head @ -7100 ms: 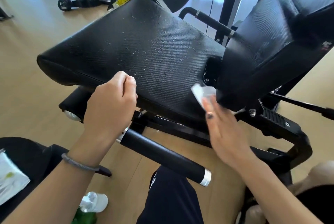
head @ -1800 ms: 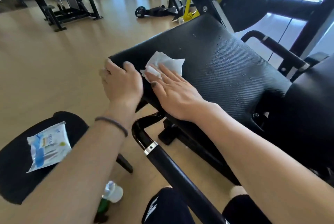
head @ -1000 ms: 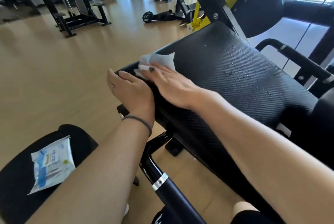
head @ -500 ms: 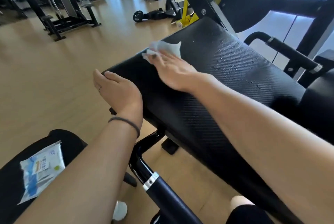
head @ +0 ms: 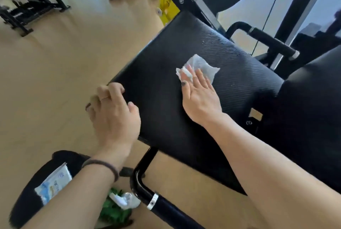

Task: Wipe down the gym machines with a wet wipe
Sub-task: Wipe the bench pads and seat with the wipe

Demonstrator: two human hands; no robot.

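A black textured seat pad (head: pixel 239 81) of a gym machine fills the middle of the view. My right hand (head: pixel 199 95) lies flat on it with straight fingers, pressing a crumpled white wet wipe (head: pixel 201 65) against the pad near its centre. My left hand (head: pixel 114 112) rests at the pad's near left corner, fingers loosely curled over the edge. The black backrest pad (head: pixel 313 108) rises at the right.
A black handle bar with a silver ring (head: pixel 153 203) runs below the seat. A wipes packet (head: pixel 53 186) lies on a black round pad at lower left. A green bottle with a white cap (head: pixel 118 204) stands on the wooden floor. Other machines stand at upper left.
My right hand has slid the wipe from the seat's far left edge toward the middle of the pad. My left hand stays at the near corner. The view has tilted down.
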